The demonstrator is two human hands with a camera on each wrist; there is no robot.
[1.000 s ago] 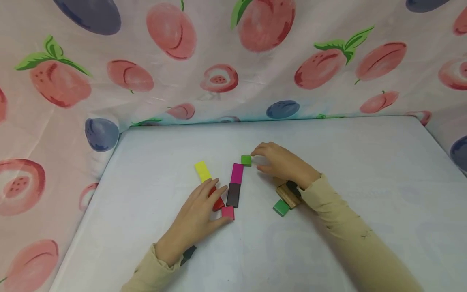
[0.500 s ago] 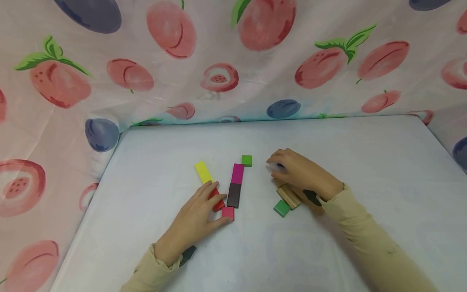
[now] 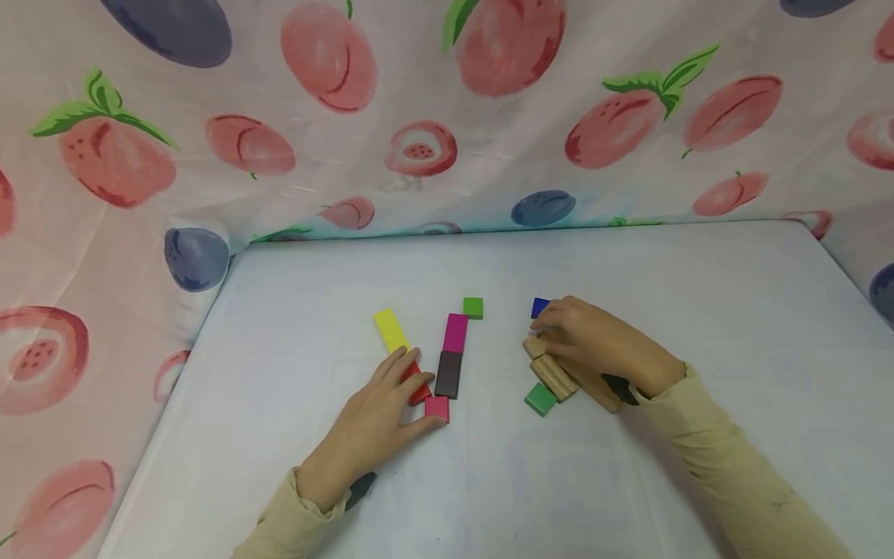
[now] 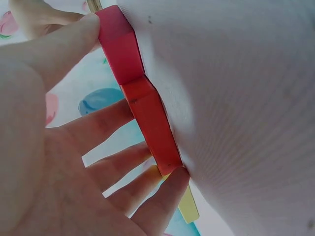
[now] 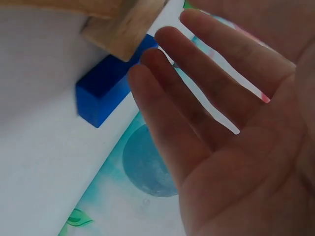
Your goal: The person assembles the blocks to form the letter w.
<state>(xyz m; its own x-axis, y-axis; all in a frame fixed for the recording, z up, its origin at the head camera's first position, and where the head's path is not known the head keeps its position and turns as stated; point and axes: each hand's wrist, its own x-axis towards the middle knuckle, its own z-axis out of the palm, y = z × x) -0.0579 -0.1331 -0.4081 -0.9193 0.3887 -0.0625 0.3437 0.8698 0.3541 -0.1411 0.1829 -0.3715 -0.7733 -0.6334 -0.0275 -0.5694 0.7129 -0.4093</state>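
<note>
My left hand lies over a red block, its fingertips along the side and far end. Its thumb touches a pink block that abuts the red one. A yellow block continues that row. Beside it, a magenta block and a dark block stand end to end, with a light green block at the far end. Fingers slightly bent, my right hand hovers by a blue block and several plain wooden blocks, partly covering them. I see no block gripped in it.
A green block touches the near side of the wooden blocks. The white table extends to both sides. Behind it hangs a fruit-patterned cloth. Dark wrist straps show at both cuffs.
My right hand has left the light green block and moved right and nearer, over the wooden blocks. The blue block has come into sight beyond it. My left hand has stayed put.
</note>
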